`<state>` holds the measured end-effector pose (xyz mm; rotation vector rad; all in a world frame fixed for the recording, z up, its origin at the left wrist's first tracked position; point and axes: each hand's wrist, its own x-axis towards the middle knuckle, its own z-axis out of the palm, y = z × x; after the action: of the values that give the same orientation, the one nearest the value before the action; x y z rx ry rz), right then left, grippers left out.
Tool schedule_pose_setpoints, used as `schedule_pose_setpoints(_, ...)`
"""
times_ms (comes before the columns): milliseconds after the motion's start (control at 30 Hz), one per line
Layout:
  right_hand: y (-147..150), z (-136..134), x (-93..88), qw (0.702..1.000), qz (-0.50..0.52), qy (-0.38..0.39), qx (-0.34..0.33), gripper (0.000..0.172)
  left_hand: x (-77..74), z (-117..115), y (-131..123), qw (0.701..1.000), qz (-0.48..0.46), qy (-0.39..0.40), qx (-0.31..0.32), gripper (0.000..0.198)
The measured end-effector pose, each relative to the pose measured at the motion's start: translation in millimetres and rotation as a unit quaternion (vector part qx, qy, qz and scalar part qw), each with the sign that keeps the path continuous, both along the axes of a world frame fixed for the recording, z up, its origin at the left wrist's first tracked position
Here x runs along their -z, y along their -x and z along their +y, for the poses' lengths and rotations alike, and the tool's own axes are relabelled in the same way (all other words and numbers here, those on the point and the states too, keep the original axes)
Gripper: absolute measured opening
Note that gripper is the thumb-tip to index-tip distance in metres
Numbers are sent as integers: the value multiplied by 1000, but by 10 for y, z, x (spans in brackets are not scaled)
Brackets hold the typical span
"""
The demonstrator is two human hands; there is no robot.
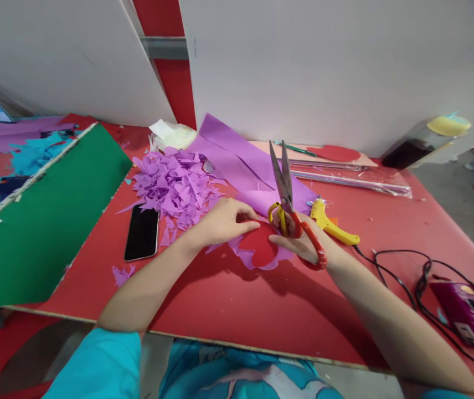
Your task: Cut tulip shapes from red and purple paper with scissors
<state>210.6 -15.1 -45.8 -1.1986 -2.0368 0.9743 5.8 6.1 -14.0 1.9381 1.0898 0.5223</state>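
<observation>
My left hand (228, 220) is closed, thumb and fingers pinching the upper left of a red paper shape (259, 246). Purple paper (245, 257) shows as an uneven border around that shape, just above the table. In my right hand (303, 241) are scissors (283, 183) with one orange and one yellow handle. Their blades point up and away from me, spread slightly apart. The right thumb rests at the red shape's right edge. A heap of purple paper scraps (174, 185) lies beyond my left wrist, with a black-screened phone (142, 233) beside it.
Purple sheets (237, 155) lie behind my hands. A yellow glue gun (332, 224) with a black cord sits to the right, near a purple box-like device (467, 316). A green board (54, 221) covers the left side. A jar of dark liquid (415, 147) stands at the far right.
</observation>
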Motion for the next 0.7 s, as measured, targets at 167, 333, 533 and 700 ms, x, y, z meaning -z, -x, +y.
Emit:
schedule_pose_setpoints(167, -14, 3, 25, 998, 1, -43, 48, 23, 21, 3, -19, 997, -54, -15, -57, 13)
schedule_pose_setpoints(333, -44, 15, 86, 993, 65, -50, 84, 22, 53, 4, -25, 993, -85, -36, -67, 11)
schedule_pose_setpoints(533, -58, -5, 93, 993, 60, -56, 87, 22, 119, -3, -33, 990, -132, -33, -26, 3)
schedule_pose_setpoints(700, -27, -57, 34, 994, 37, -67, 73, 23, 125, -37, -61, 990, -136, 11, -28, 12)
